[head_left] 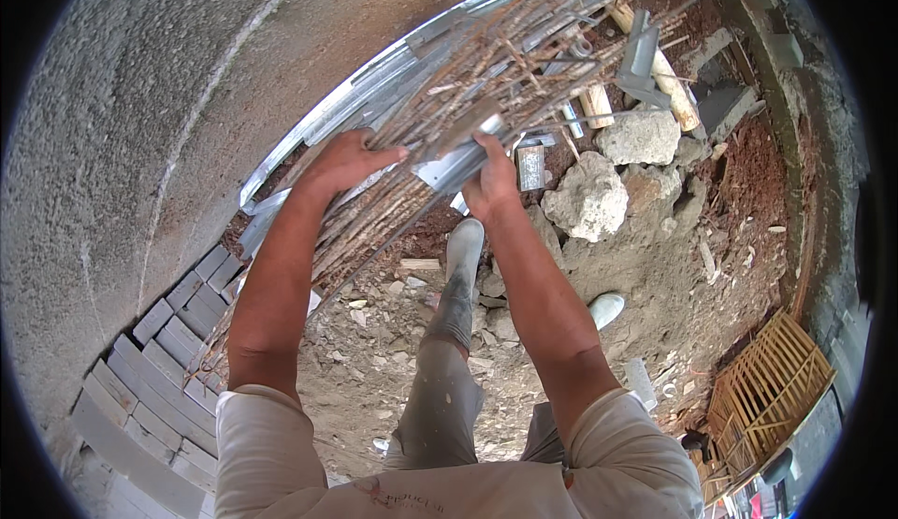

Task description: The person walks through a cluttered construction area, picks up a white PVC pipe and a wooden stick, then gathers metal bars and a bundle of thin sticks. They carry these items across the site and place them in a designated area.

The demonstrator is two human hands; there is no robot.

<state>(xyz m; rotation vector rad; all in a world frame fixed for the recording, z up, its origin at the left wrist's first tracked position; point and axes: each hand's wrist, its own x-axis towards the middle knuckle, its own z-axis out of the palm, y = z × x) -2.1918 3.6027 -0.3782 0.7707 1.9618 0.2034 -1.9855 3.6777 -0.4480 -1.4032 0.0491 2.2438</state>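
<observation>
My right hand [492,179] grips a short bent piece of silvery sheet metal [451,165], with the thumb laid over its upper edge. Beneath that piece runs a long bundle of rusty reinforcing bars [374,224], slanting from lower left to upper right. My left hand [348,162] reaches over the left side of the bundle, its thumb stretched away from the fingers, close to the bars and the metal strips. Long galvanized metal profiles [323,124] lie beyond the bars, along the wall.
A rough concrete wall [122,145] rises at the left, with stacked grey blocks [173,369] below. Broken concrete chunks [587,199], wooden poles [669,79] and an angled metal offcut [641,56] lie at the right. My boots [463,248] stand on rubble. A slatted wooden crate [767,379] sits lower right.
</observation>
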